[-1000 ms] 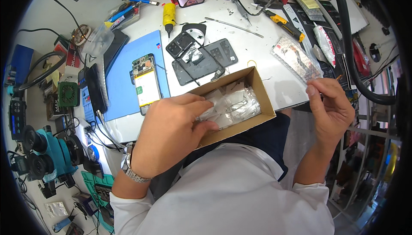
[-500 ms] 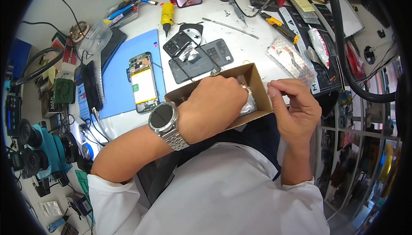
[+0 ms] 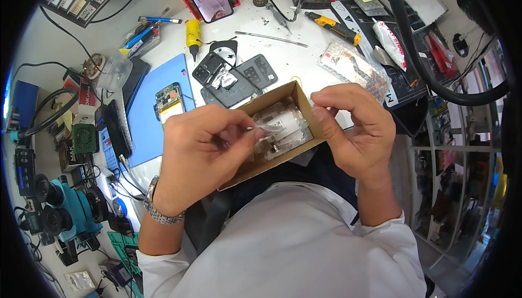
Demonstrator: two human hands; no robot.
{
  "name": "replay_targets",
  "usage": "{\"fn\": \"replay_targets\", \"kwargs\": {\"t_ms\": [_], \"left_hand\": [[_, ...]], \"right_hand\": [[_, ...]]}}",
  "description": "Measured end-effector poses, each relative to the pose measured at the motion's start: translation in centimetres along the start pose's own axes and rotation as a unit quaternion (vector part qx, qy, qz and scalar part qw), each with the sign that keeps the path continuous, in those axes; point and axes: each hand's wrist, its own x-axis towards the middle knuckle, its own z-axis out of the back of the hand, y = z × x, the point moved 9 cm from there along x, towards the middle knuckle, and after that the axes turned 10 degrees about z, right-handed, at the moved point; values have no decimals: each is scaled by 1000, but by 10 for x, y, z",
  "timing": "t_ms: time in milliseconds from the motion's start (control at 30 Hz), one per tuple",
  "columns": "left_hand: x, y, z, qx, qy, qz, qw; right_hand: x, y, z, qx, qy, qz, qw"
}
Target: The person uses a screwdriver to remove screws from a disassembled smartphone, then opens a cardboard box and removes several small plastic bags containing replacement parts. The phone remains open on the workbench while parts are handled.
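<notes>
A brown cardboard box (image 3: pixel 283 161) stands at the table's near edge, tilted, its top uncovered. Several clear plastic packets (image 3: pixel 285 125) lie inside it. Over the box's left part, my left hand (image 3: pixel 209 148) pinches a small clear plastic bag (image 3: pixel 267 129) between thumb and fingers; its contents are too small to tell. My right hand (image 3: pixel 361 132) is at the box's right rim, thumb and forefinger bent close together. Whatever is between those fingertips, if anything, I cannot make out. A metal-banded watch (image 3: pixel 163 211) is on my left wrist.
An opened phone (image 3: pixel 169 100) rests on a blue mat (image 3: pixel 176 72), partly behind my left hand. Phone back covers (image 3: pixel 231 83) lie beyond the box. Farther off are a yellow bottle (image 3: pixel 193 34), a metal spatula (image 3: pixel 272 38) and a bubble-wrap packet (image 3: pixel 353 68). A teal microscope (image 3: pixel 79 205) stands left.
My left hand has come up and left out of the box, now pinching a clear bag and uncovering the packets inside. My right hand has shifted slightly left, to the rim.
</notes>
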Motion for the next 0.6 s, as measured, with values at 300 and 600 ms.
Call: {"fn": "replay_targets", "kwargs": {"t_ms": [300, 600], "left_hand": [[-10, 27, 19, -261, -63, 159, 950], [-12, 52, 6, -320, -10, 219, 922]], "right_hand": [[24, 6, -48, 72, 138, -53, 986], [21, -10, -58, 89, 161, -132, 974]]}}
